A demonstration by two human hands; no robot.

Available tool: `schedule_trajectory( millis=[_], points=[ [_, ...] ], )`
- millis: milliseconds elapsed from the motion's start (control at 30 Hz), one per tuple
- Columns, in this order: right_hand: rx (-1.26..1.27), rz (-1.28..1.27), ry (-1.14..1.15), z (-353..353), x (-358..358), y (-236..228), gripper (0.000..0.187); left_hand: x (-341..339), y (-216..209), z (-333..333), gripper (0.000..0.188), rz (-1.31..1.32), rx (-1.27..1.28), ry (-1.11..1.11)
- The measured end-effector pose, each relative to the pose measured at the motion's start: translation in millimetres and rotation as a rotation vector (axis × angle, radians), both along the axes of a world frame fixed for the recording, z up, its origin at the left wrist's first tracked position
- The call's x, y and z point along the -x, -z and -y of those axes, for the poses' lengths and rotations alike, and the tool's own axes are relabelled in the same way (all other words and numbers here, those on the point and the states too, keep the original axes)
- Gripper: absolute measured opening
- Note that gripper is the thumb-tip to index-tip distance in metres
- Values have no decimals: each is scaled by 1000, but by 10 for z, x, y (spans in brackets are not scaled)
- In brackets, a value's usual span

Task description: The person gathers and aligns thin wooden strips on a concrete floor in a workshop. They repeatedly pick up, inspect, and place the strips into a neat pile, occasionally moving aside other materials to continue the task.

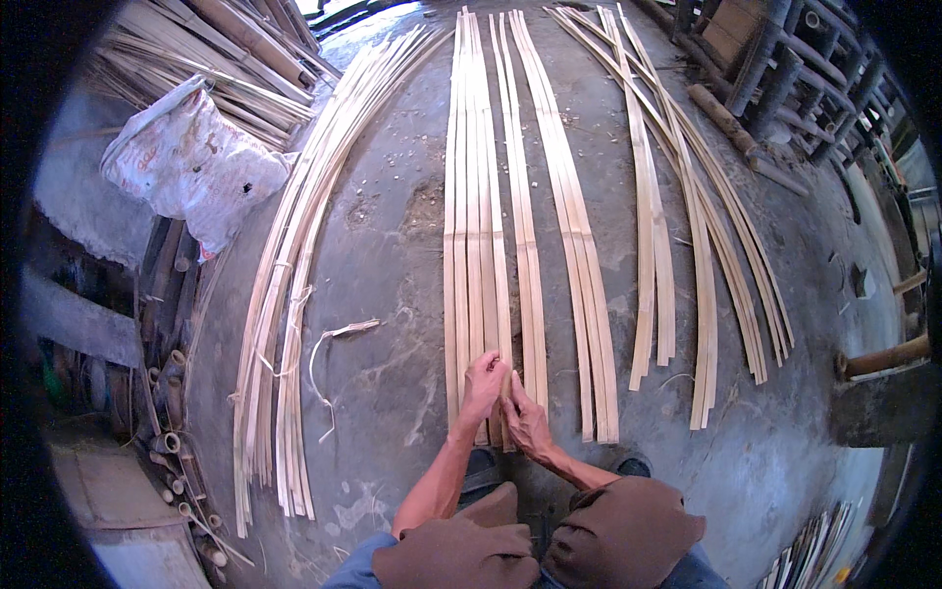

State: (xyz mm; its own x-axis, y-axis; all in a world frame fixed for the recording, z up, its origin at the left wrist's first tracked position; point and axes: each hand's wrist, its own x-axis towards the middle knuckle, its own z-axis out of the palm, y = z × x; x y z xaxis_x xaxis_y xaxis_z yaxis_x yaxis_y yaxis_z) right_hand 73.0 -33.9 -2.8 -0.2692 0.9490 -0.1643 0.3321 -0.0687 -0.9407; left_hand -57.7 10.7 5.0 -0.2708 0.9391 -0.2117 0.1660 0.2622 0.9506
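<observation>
Long pale bamboo strips lie side by side on the floor in front of me, running away from my feet. Over their near part, my left hand is closed, fingers pinched at one bamboo strip. My right hand is just beside it, its fingers and thumb closed along the near part of that strip. The fingers partly hide the exact grip. Close to the right hand lies a narrower pair of strips, and farther right a further group of strips.
A tied bundle of strips lies at the left, with a loose twisted tie beside it. Crossed strips spread at the right. A white sack and bamboo poles stand far left. Dark frames occupy the far right.
</observation>
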Motion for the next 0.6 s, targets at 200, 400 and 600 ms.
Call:
schedule_trajectory(
  millis=[200,400,600],
  points=[
    [-59,-68,40,5,32,126,60,35,-131,-36,23,-226,-20,89],
    [84,88,-38,-82,43,1,62,146,59,-53,25,-267,-37,117],
    [-15,58,-68,-75,-93,275,61,7,32,15,23,-262,-17,82]
  ],
)
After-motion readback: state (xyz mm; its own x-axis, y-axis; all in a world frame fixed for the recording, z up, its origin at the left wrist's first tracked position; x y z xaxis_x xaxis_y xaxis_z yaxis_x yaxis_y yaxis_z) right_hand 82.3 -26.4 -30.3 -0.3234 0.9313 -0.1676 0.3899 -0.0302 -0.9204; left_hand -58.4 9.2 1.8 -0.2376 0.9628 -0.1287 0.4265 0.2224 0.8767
